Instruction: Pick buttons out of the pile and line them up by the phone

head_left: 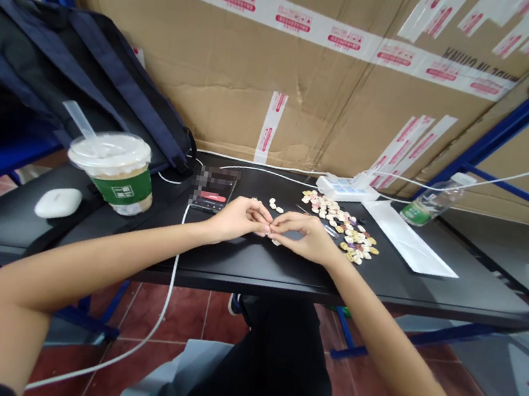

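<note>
My left hand and my right hand meet at the fingertips above the black table. Both are closed in a pinch at the same spot. Whatever sits between the fingertips is too small and covered to name. Just beyond my hands lie a few loose cream oval pieces, perhaps shells or beads. Another pale piece shows under the fingertips. To the right of my right hand spreads a heap of similar small pieces in cream, yellow and pinkish tones.
A phone lies beyond my left hand. Left of it stand a lidded drink cup with a straw, a white earphone case and a backpack. At right are a power strip, a white packet and a bottle.
</note>
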`<control>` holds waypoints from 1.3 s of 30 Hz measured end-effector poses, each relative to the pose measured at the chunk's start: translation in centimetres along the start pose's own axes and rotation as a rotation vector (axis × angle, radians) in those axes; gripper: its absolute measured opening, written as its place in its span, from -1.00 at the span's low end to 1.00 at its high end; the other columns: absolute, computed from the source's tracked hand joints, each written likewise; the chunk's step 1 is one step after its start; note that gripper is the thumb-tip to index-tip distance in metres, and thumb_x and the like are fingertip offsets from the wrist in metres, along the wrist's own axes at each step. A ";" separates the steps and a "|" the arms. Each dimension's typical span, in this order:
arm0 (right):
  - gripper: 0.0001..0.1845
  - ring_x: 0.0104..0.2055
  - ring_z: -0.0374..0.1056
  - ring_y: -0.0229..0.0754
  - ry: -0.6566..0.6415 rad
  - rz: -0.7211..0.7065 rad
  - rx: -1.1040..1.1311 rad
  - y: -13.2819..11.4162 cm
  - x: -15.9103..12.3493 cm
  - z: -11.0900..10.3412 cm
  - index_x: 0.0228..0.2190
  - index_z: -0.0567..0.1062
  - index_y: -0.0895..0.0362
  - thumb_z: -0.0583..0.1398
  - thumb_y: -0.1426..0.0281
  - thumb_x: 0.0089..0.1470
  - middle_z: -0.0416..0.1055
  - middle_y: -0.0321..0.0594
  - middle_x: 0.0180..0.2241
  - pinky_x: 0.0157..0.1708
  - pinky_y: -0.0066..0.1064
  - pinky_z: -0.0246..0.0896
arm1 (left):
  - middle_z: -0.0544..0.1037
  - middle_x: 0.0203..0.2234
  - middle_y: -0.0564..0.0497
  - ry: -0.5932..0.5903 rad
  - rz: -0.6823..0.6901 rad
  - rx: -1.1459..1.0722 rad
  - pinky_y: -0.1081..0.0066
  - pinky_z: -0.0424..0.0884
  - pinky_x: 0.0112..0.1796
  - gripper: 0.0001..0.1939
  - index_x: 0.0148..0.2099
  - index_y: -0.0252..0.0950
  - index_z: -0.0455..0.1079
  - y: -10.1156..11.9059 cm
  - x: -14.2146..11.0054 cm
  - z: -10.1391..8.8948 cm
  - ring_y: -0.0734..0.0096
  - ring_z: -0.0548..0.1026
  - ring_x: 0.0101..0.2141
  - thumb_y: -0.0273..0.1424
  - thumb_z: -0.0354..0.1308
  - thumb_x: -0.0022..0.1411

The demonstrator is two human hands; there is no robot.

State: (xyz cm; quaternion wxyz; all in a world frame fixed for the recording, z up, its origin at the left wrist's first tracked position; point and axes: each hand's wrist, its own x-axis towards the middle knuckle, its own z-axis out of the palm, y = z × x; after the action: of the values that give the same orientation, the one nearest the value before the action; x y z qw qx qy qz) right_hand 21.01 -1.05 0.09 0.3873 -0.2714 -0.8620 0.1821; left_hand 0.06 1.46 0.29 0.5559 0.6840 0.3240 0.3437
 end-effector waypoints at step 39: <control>-0.81 -0.17 0.47 -0.15 -0.146 0.009 -0.284 0.4 -0.1 -0.8 -0.27 0.59 0.09 0.15 0.43 0.22 0.57 -0.19 -0.23 -0.07 -0.27 0.32 | 0.57 -0.38 0.00 -0.030 0.170 0.749 0.43 0.38 -0.29 -0.90 -0.25 -0.31 0.47 0.1 -0.2 -1.2 0.38 0.51 -0.36 -0.43 0.14 0.26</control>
State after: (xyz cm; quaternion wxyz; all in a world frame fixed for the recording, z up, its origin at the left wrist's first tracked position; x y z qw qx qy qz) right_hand 21.85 -0.71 0.32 0.2804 -0.3132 -0.9039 0.0791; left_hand -1.03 1.90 0.57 0.2415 0.8691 0.3611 0.2365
